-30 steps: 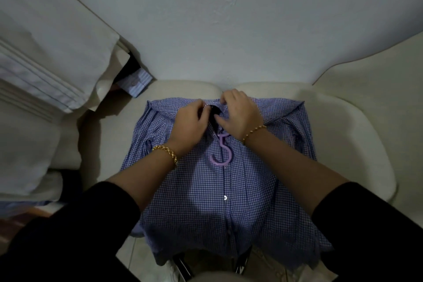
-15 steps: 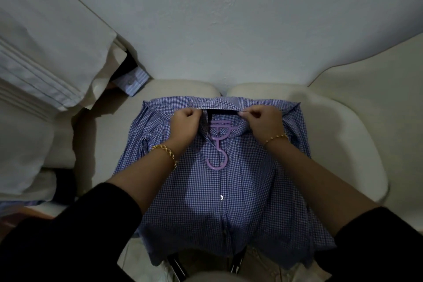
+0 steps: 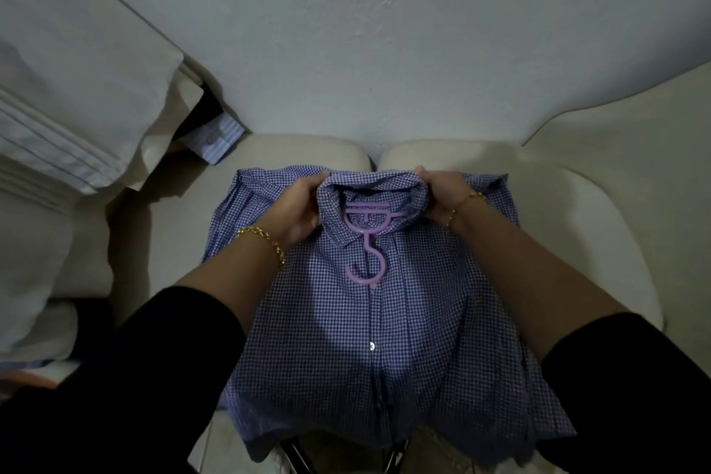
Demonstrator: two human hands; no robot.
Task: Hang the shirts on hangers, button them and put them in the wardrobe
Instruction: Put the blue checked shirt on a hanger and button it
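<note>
A pale, rough plastered wall (image 3: pixel 384 31) rises behind a cream sofa (image 3: pixel 577 212), and a blue-and-white checked shirt (image 3: pixel 365 377) lies front-up across its two seat cushions, collar towards the wall and hem hanging off the near edge. A lilac plastic hanger (image 3: pixel 366 234) sits inside the shirt; its neck and hook stick out of the collar (image 3: pixel 373 185) and lie flat on the shirt's front, hook pointing towards the person. The hands are apart, one at each side of the collar. The left hand (image 3: pixel 298 208) curls its fingers around the collar's left side, and the right hand (image 3: pixel 438 196) grips the right side, so the hanger's neck lies between them. Each wrist carries a gold chain bracelet (image 3: pixel 265 239), and both forearms come out of black sleeves. A white button (image 3: pixel 372 346) shows fastened on the placket below the hook. At the left, pale folded fabric (image 3: pixel 77 69) hangs over a striped shirt cuff (image 3: pixel 215 142).
</note>
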